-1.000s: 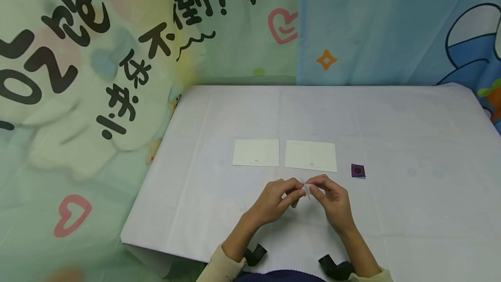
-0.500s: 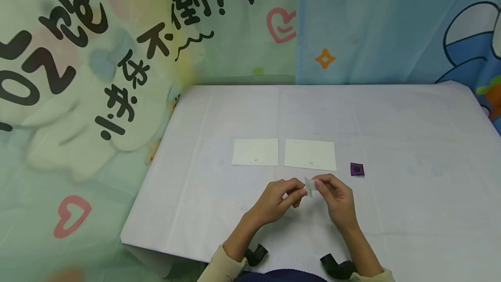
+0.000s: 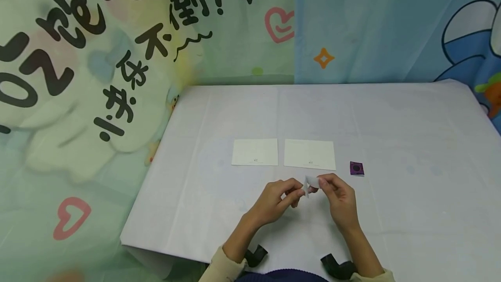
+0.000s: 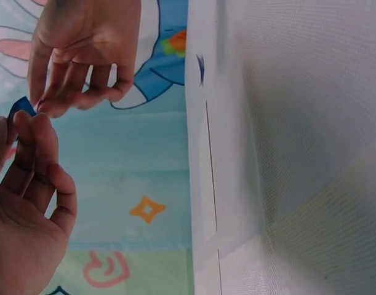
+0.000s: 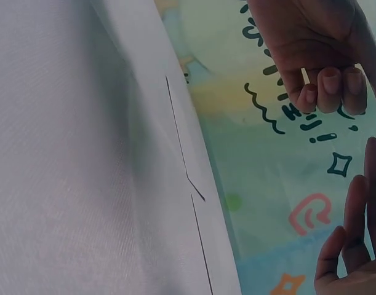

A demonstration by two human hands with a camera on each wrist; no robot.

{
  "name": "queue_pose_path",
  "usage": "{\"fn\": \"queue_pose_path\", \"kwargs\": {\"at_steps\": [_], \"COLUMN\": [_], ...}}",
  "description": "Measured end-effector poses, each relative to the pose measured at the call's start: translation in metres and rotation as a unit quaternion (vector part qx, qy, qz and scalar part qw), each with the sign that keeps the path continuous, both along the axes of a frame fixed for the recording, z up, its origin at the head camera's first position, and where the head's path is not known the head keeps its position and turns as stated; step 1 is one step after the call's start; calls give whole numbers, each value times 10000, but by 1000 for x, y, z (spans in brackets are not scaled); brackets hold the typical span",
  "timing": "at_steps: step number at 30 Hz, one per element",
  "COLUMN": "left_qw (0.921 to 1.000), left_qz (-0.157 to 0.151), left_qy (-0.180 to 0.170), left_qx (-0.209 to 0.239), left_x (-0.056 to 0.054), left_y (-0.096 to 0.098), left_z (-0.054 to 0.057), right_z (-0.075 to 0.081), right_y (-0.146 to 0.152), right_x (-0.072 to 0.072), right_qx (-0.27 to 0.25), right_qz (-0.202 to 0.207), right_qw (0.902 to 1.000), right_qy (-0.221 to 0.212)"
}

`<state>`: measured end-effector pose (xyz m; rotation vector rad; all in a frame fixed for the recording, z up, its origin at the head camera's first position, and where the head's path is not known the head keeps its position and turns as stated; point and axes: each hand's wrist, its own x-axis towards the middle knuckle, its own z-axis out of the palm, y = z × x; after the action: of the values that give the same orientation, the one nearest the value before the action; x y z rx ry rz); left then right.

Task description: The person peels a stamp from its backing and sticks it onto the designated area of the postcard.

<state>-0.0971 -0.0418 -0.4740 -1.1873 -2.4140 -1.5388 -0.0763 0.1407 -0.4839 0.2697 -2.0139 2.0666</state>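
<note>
My left hand point(image 3: 275, 199) pinches one edge of a small sticker point(image 3: 312, 181) between thumb and forefinger. Opposite it, the thumb and forefinger of my right hand point(image 3: 341, 197) grip a pale flap of the same piece. It looks whitish and bent apart in the head view. The left wrist view shows a dark blue face of the sticker point(image 4: 21, 109) at the fingertips, which hide much of it. In the right wrist view the piece is out of sight, with the right hand point(image 5: 354, 264) below the left hand point(image 5: 320, 43).
Two blank whitish cards point(image 3: 255, 152) lie side by side beyond the hands, the right-hand card point(image 3: 309, 155) slightly askew. To their right lies a small purple square point(image 3: 356, 169) with a dark circle. A white cloth covers the table point(image 3: 411, 212); printed curtains hang behind.
My right hand has drawn a little to the right, pulling a flap of the sticker away from the rest. The left hand holds nearly the same place. Cards and purple square stay put.
</note>
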Motion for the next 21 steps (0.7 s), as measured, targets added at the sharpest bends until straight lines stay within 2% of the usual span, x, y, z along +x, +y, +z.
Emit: {"fn": "queue_pose_path", "kwargs": {"at_steps": [4,10,16,21], "left_qw": [10000,10000,10000,10000], "left_qz": [22,18,18,54], "left_qy": [14,-71,-80,-66], "left_qx": [-9,5,17,23], "left_x": [0,0,-1,-2], "left_y": [-1,-1,-2,-2], "left_z": [0,-1,-3,-4], "right_z": [-3,-6,-7,-10], "right_y": [1,6,13,24], "right_x": [-1,-3,-3,-3], "right_qx": [-18,-11,-35,-263], "right_qz": [37,-133,-605,-1059], "right_qw": [10000,9999,9972,9914], "right_qy": [43,-79,-428,-728]}}
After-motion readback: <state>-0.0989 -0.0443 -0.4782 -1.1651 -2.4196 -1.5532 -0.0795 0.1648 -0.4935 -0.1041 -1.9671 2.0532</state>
